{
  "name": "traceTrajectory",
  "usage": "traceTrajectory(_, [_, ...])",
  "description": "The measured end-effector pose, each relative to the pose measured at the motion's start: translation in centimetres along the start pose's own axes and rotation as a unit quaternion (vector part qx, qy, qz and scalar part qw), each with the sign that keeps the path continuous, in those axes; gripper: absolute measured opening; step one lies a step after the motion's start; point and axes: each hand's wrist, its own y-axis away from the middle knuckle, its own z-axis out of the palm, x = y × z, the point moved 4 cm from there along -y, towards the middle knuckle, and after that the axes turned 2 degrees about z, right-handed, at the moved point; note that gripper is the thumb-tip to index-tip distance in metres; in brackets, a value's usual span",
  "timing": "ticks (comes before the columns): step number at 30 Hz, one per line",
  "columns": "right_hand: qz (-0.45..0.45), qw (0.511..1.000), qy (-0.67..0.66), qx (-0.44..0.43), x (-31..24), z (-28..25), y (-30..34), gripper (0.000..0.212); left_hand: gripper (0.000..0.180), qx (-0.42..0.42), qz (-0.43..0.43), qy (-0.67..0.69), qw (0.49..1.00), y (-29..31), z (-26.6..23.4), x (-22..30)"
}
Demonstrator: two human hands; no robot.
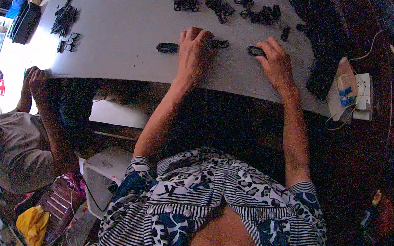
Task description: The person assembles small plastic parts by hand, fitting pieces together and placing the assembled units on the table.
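Left hand [193, 48] flat on the pale desk [129, 29], fingers [192, 34] pressed side by side and stretched away from the body, tips laid over the near end of a small black clip [219, 43]. Clip lying flat, long axis across the desk from left to right, its free end toward the right hand. No pinch to be seen; rather a loose cover from above.

Right hand [277, 61] also palm down, fingers bent and close together, tips resting on a second black clip [255, 51]. Same lie: flat, long axis left to right, bare end toward the left hand. Whether gripped or merely pressed, cannot tell. A gap of bare desk between the two clips.

Just left of the left hand, a third black piece [167, 47], untouched, again lengthwise left to right, apart from the thumb.

Farther out, toward the far edge, a loose heap of black parts [213, 0], scattered and pointing every way. Well to the left, a smaller bundle of dark parts [65, 18]. At the right edge of the desk, a white box with cables [355, 91].

Below the desk's left corner, another person's hands [35, 83], raised and close together.
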Motion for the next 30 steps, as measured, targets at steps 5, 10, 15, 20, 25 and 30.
traceTrajectory(5, [-0.056,0.993,-0.104,0.014,-2.7,0.2,-2.4,0.030,0.025,-0.010,-0.006,0.032,0.999,-0.6,0.1,0.6])
traceTrajectory(10, [-0.149,0.983,-0.108,0.016,-3.9,1.8,-3.9,0.031,0.020,0.001,0.005,0.042,0.999,-0.5,1.2,0.0])
traceTrajectory(15, [-0.113,0.982,-0.124,-0.083,-4.1,1.7,-4.3,0.029,0.020,0.002,-0.011,0.033,0.999,-0.4,0.7,1.1])
traceTrajectory(20, [-0.188,0.979,-0.073,-0.022,-4.3,1.5,-3.8,0.030,0.018,-0.010,-0.006,0.029,1.000,-0.2,0.6,1.6])
traceTrajectory(25, [-0.136,0.979,-0.102,-0.109,-4.6,1.9,-4.4,0.024,0.023,0.007,-0.001,0.028,1.000,0.0,-0.4,1.9])
traceTrajectory(30, [-0.072,0.994,-0.049,-0.062,-5.4,3.0,-5.4,0.024,0.028,0.063,-0.050,-0.035,0.996,2.8,-4.0,2.2])
